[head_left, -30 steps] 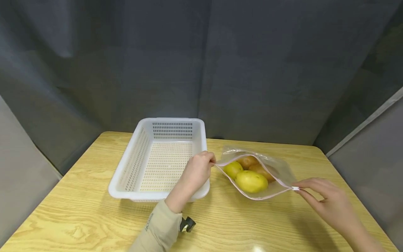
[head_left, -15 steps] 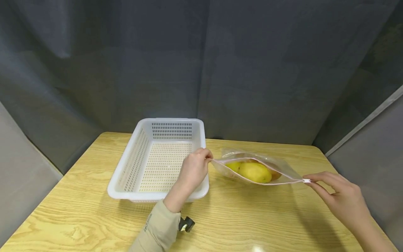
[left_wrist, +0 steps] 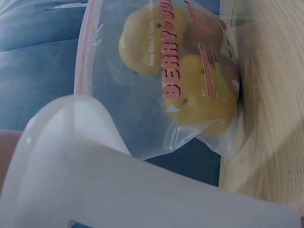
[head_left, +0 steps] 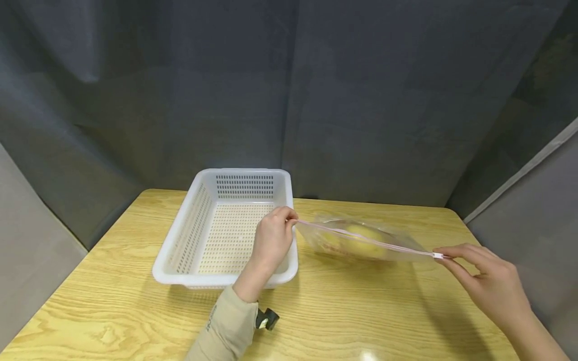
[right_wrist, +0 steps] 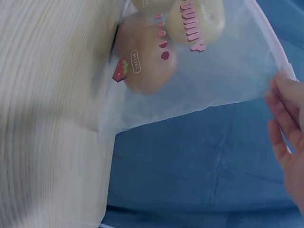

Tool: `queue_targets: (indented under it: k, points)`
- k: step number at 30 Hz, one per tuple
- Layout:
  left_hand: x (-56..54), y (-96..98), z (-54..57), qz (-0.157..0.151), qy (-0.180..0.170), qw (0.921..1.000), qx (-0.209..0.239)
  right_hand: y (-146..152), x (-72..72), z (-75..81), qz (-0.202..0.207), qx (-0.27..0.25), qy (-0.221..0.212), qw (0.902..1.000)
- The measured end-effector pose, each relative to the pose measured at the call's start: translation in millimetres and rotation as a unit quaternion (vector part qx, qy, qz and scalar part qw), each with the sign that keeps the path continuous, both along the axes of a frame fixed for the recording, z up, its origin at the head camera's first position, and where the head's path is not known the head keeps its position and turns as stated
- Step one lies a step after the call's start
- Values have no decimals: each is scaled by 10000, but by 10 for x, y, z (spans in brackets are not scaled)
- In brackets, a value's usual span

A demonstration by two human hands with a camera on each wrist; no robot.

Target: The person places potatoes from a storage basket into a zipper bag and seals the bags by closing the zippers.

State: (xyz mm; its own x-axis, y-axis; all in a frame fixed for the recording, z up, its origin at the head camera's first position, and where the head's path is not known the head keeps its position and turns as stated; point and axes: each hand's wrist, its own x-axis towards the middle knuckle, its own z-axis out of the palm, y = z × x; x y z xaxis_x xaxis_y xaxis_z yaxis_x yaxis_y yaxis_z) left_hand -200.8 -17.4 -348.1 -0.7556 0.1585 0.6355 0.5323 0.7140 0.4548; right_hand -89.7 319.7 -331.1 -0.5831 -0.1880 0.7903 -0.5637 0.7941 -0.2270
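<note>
A clear zip bag (head_left: 325, 240) with a pink zip edge is stretched taut between my two hands above the table. Its left top corner is pinched by my left hand (head_left: 273, 240), which overlaps the basket's right rim. My right hand (head_left: 489, 281) pinches the opposite corner between thumb and fingers, right at the white slider (head_left: 437, 255). The two zip edges lie close together along the mouth. Inside are smooth yellow fruits (left_wrist: 197, 95) and orange-brown rounded ones (right_wrist: 145, 52). Pink lettering (left_wrist: 170, 57) and strawberry prints mark the bag's sides.
A white plastic basket (head_left: 180, 220) with slotted walls stands to the left of the bag, and nothing shows inside it. The wooden table (head_left: 343, 311) runs back to a dark curtain (head_left: 289, 100). Grey panels (head_left: 542, 215) flank both sides.
The bag's mouth, wide apart a second ago, has narrowed to a thin line that covers the fruits. My right hand has moved right and slightly up; my left hand has shifted slightly left and up.
</note>
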Motion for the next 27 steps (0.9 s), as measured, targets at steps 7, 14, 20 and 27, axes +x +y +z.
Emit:
queue_targets:
  k: [7,14,20,27]
  points:
    - [-19,5,27,267,-22,9994,199,-91,20,14,244,-277,202,9991]
    - [-50,-28,46,520,-37,9979,392,-207,49,7,444,-486,126,9978]
    - [-52,-28,50,573,-80,9979,290,-260,48,12,508,-948,35,9942]
    - [22,-26,38,659,-71,9978,-4,-292,60,30,413,-1028,-150,9937]
